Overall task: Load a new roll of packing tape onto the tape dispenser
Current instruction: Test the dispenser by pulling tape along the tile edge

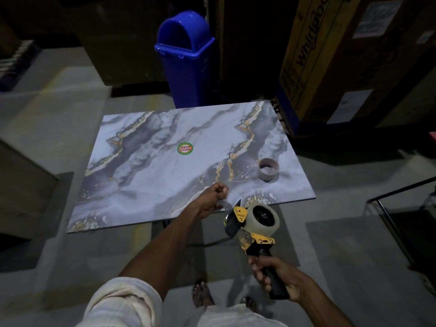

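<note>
My right hand point(280, 279) grips the black handle of a yellow and black tape dispenser point(253, 228), held off the near right edge of the table. A roll of clear packing tape point(264, 219) sits on the dispenser's hub. My left hand point(214, 197) is over the table's near edge, left of the dispenser's blade, with its fingers pinched together; a faint clear strip seems to run from it toward the dispenser. An empty cardboard tape core point(268, 171) stands on the table at the right.
The marble-patterned table point(165, 173) carries a round green and red sticker point(185, 148) at its middle. A blue swing-lid bin point(186, 57) stands behind it. A large cardboard appliance box point(330, 62) rises at the back right. A black metal frame point(396, 208) is at the right.
</note>
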`<state>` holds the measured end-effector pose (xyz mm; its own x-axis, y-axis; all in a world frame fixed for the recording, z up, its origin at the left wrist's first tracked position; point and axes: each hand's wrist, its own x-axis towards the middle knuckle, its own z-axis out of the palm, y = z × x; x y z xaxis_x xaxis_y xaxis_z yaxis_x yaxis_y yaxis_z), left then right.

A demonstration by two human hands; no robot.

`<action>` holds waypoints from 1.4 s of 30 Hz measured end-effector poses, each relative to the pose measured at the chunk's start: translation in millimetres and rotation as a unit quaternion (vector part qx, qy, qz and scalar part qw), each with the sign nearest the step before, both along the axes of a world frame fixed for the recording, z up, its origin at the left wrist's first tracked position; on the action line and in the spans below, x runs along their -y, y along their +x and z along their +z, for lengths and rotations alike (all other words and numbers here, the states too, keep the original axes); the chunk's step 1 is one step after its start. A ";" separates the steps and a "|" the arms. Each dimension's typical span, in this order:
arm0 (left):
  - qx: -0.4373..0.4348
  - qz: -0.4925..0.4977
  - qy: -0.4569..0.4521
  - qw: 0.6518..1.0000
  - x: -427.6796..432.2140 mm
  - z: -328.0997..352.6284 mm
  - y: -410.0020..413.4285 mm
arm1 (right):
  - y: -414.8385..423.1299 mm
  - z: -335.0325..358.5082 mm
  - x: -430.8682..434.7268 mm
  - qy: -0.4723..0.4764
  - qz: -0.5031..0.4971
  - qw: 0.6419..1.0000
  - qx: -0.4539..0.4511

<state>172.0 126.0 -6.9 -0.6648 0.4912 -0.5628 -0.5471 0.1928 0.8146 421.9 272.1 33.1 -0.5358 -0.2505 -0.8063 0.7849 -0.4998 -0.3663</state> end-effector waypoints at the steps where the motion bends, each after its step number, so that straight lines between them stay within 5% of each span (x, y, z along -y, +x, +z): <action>1: 0.001 -0.007 -0.001 1.000 0.6 -2.1 -0.4 | 0.5 3.5 1.2 0.019 0.006 1.000 -0.004; 9: -0.022 -0.058 -0.024 0.998 2.7 -25.6 -4.8 | -5.7 -2.4 5.2 0.198 0.080 0.977 0.004; 15: -0.040 -0.049 -0.034 0.997 -4.9 -32.6 -23.2 | -24.0 -6.9 21.0 0.358 0.122 0.926 -0.021; 30: 0.021 0.127 -0.005 0.992 5.0 -48.9 -44.5 | -49.2 -19.5 50.6 0.538 0.157 0.828 0.000; 33: -0.016 0.110 -0.027 0.993 10.2 -45.9 -42.4 | -49.2 -20.3 54.0 0.555 0.176 0.813 -0.004; 35: -0.133 0.073 -0.075 0.986 12.9 -47.7 -42.6 | -48.6 -23.0 55.4 0.559 0.179 0.809 -0.004; 37: -0.330 -0.008 -0.155 0.931 15.0 -54.1 -45.3 | -48.8 -24.5 56.3 0.566 0.177 0.805 0.005; 39: -0.493 -0.139 -0.232 0.827 16.1 -60.4 -45.3 | -48.7 -26.4 56.1 0.567 0.174 0.805 0.005; 42: -0.611 -0.253 -0.279 0.697 17.2 -69.1 -41.6 | -47.7 -29.6 55.7 0.566 0.180 0.805 0.003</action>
